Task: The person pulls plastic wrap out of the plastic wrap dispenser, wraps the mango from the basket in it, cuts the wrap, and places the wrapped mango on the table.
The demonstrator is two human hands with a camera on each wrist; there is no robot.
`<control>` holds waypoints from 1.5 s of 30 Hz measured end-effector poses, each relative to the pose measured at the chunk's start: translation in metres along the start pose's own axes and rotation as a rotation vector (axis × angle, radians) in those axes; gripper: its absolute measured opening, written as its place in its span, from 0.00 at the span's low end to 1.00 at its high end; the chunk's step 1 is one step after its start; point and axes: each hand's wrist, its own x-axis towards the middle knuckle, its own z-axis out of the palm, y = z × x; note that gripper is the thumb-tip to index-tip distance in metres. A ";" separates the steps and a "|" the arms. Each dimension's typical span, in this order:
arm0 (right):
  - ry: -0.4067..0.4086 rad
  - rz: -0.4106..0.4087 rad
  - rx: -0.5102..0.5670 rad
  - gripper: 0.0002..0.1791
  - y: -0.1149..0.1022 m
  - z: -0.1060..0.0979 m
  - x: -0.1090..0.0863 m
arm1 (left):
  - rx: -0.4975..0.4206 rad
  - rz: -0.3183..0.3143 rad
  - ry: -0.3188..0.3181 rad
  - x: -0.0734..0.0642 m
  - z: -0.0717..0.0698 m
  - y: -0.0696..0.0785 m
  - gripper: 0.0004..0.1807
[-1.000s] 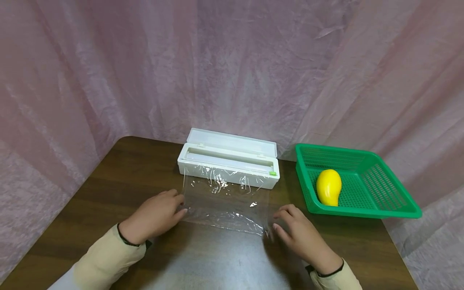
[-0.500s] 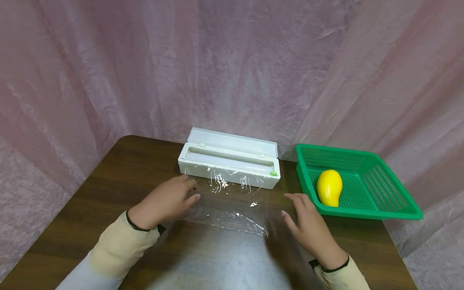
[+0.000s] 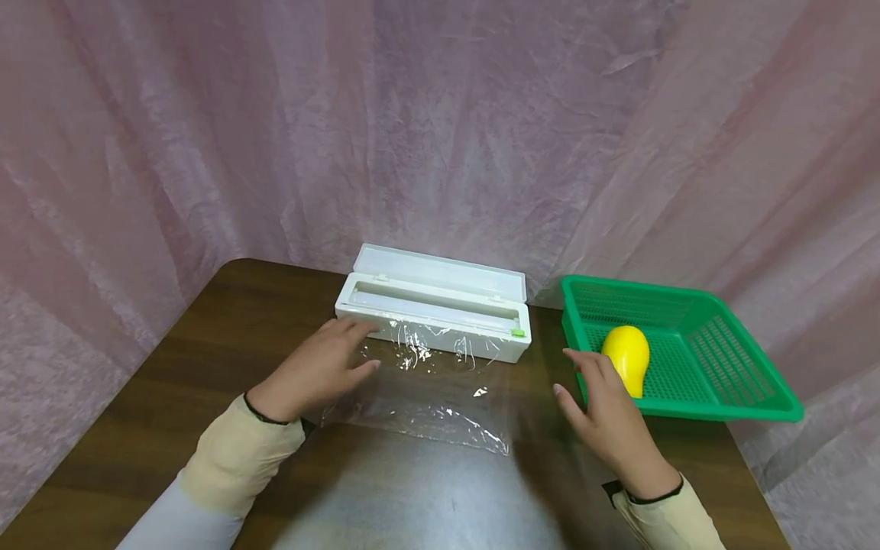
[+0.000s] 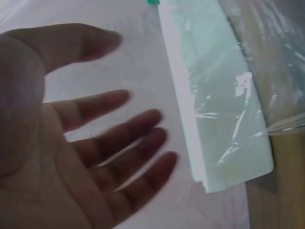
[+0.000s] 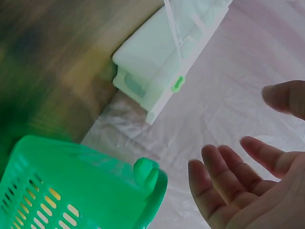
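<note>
A white cling film dispenser [image 3: 433, 325] stands at the back of the table with its lid [image 3: 440, 271] raised. Clear cling film [image 3: 440, 405] hangs from its front and spreads over the wood. My left hand [image 3: 319, 367] hovers at the film's left side, fingers relaxed and holding nothing; in the left wrist view the palm [image 4: 57, 162] shows bare. To the right of the film, my right hand [image 3: 612, 420] is spread beside a green basket [image 3: 722, 409], its fingertips near the basket's left wall. Inside that basket lies a yellow mango [image 3: 627, 355], partly covered by the right hand.
A small light-green slider [image 3: 519, 333] sits at the dispenser's right end. Behind the brown wooden table [image 3: 227, 336] hangs a pink curtain [image 3: 440, 130]. The basket overhangs the table's right edge.
My left hand has shifted forward and slightly right, off the film's left edge. My right hand has moved away from the film's corner, rightward and forward to the basket.
</note>
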 end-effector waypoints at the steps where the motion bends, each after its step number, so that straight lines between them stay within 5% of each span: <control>1: 0.005 0.005 0.001 0.31 0.001 -0.001 0.000 | -0.004 0.013 0.018 0.001 0.002 0.000 0.30; 6: 0.024 0.035 0.014 0.34 0.007 -0.005 0.001 | -0.033 0.024 0.062 0.003 0.007 0.000 0.34; 12: 0.029 0.040 0.020 0.34 0.016 -0.012 0.002 | -0.052 -0.033 0.061 0.002 0.007 -0.005 0.36; 20: 0.040 0.069 -0.006 0.35 0.033 -0.021 0.003 | -0.063 -0.025 0.059 0.002 0.009 -0.002 0.41; 30: -0.038 0.147 -0.007 0.36 0.045 -0.042 0.008 | -0.045 -0.002 0.057 0.004 0.018 0.009 0.43; 45: -0.093 0.116 -0.048 0.36 0.063 -0.055 0.015 | -0.034 0.005 0.068 0.006 0.025 0.011 0.43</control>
